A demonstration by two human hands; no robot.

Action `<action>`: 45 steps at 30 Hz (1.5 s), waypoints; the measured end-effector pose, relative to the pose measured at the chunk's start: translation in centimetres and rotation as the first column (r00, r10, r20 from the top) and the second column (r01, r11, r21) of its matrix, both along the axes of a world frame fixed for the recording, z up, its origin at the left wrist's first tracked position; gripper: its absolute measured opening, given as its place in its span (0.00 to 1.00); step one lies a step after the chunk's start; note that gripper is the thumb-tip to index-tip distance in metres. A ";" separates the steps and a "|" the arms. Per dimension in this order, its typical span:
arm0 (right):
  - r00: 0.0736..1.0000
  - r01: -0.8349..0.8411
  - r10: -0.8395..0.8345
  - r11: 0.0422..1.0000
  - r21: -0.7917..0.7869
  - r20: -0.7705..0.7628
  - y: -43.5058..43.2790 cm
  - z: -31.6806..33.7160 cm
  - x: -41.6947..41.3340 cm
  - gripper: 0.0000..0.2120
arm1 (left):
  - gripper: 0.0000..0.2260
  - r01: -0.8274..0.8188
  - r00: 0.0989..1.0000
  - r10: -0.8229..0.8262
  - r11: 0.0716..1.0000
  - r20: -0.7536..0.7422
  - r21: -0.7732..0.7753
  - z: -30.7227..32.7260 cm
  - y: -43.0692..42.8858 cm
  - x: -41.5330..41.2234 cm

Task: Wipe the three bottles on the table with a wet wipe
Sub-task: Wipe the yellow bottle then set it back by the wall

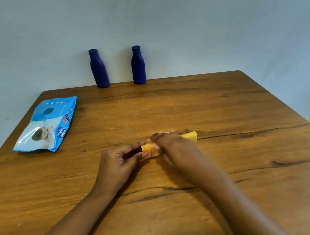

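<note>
A yellow bottle [190, 136] lies on its side on the wooden table [235, 109], near the middle. My left hand [116, 160] pinches its left end between thumb and fingers. My right hand [171, 143], blurred by motion, curls over the bottle's middle, and a thin pale wet wipe [154, 150] shows under its fingers against the bottle. Two dark blue bottles stand upright at the table's far edge by the wall, one on the left [99, 70] and one on the right [138, 66]. Both are well beyond my hands.
A light blue wet-wipe pack [47, 125] lies flat near the table's left edge. The table's right edge slants away at the right, with a grey wall behind.
</note>
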State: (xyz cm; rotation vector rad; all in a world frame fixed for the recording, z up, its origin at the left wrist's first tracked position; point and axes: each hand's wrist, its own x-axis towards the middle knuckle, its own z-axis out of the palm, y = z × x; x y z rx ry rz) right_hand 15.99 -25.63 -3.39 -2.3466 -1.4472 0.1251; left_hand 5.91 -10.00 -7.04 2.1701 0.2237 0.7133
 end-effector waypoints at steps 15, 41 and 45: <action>0.998 0.053 -0.055 0.998 0.033 0.042 0.4 -2.1 -4.1 0.25 | 0.14 0.000 1.000 0.001 1.000 0.017 -0.025 -0.6 0.0 0.4; 0.937 0.348 -0.347 0.929 0.123 -0.036 -2.7 -3.0 0.2 0.29 | 0.14 -0.006 1.000 0.006 1.000 0.013 -0.020 -0.4 -0.6 0.6; 0.971 0.240 -0.238 0.965 0.110 -0.031 0.3 -2.9 -3.6 0.31 | 0.12 -0.012 1.000 0.012 0.998 0.009 -0.056 -0.4 -0.6 0.5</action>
